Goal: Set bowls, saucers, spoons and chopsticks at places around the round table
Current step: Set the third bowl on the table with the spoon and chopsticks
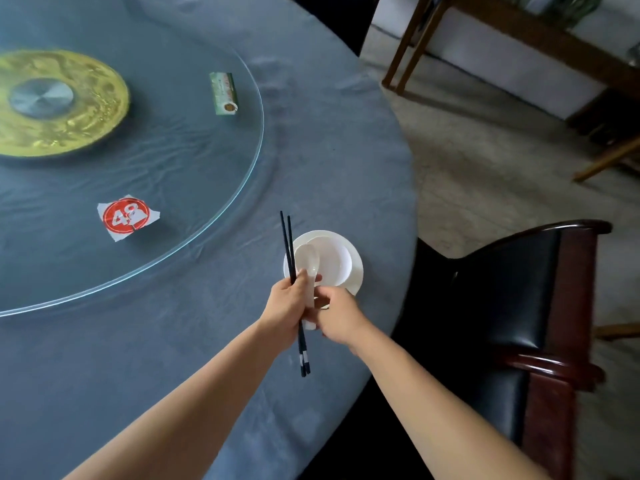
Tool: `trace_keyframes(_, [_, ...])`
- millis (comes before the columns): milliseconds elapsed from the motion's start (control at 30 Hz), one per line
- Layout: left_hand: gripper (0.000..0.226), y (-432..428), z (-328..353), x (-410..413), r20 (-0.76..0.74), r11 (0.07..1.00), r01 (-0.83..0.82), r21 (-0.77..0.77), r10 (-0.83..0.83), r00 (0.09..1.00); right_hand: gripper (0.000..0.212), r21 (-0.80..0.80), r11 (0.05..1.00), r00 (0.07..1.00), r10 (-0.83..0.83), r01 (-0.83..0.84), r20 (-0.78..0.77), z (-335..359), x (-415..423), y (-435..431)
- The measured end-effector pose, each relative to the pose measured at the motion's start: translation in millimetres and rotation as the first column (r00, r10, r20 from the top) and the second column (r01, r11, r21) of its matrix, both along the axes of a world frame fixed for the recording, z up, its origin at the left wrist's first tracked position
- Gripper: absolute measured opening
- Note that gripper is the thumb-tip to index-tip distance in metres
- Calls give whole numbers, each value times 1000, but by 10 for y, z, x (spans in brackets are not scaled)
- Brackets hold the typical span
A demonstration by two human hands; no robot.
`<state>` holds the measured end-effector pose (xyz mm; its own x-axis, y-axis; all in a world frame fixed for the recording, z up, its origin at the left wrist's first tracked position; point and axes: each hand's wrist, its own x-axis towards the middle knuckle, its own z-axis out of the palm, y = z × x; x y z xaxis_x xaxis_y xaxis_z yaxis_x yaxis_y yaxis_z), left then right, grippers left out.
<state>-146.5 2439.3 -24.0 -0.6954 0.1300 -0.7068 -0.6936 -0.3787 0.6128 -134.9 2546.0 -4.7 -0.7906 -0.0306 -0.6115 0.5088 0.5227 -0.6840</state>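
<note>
Reaching in from the near edge, two bare forearms meet over the round table, which is draped in a blue-grey cloth. The left hand is curled round a pair of black chopsticks, gripping them near the middle so the tips point away and the butt ends hang back toward the person. Its thumb lies across the handle of a white spoon. The right hand, just beside it, has its fingers bent in at that same handle; whether they pinch it I cannot tell. The spoon's scoop sits over a white bowl, which stands on a white saucer near the table's rim. To the right stands a black padded chair with a dark wood frame. Farther in, a glass turntable carries a red number tag, a green box and a gold disc.
</note>
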Motion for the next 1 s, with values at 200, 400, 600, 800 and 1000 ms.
trace_keyframes(200, [41,77,57,-149,5,986,-30,163,29,1000,6,-156,953,964,-265,260,-13,128,0,324])
trace_keyframes(400, [43,240,185,-423,59,912,-137,386,124,991,24,-421,834,934,-322,357,154,162,34,570])
trace_keyframes(600, [38,448,127,-628,70,905,-201,374,189,980,16,-431,862,963,-258,267,82,83,-157,834])
trace_keyframes(800, [16,401,102,-843,-16,989,101,104,-100,995,10,-442,883,987,-152,160,53,29,-373,1219])
trace_keyframes(1000, [29,138,161,-1304,-14,961,-262,90,264,964,18,-401,905,989,-130,144,63,-36,-495,1467])
